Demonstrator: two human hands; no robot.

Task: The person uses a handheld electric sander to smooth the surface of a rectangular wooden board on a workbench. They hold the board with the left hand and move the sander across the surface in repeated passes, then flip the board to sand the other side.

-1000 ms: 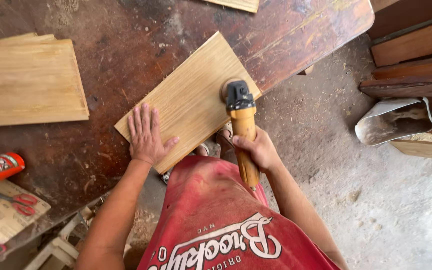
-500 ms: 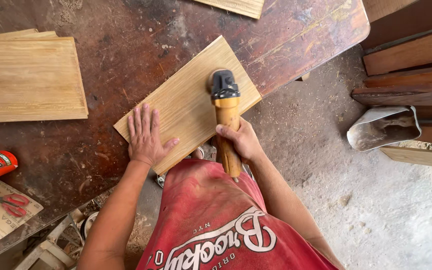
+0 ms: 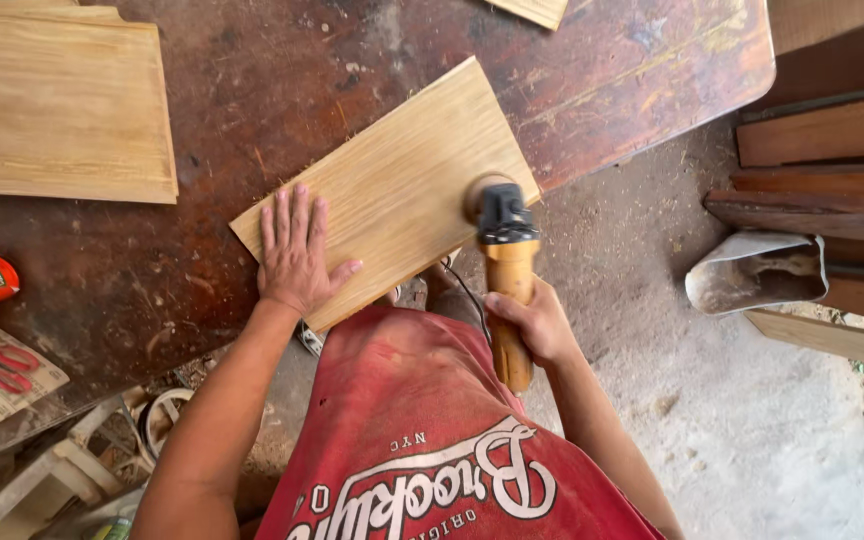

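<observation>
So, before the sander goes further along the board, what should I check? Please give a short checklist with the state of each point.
1. Left hand flat on the board, holding it down: ok.
2. Right hand closed around the sander handle: ok.
3. Left hand apart from the sanding head: ok, clear board lies between them.
4. Board fully supported by the table: not ok, its near edge hangs over the table edge.
5. Cord away from the sanding head: ok, it runs back toward the body.
6. Clamp on the board: not ok, none is seen; only the hand holds it.
</observation>
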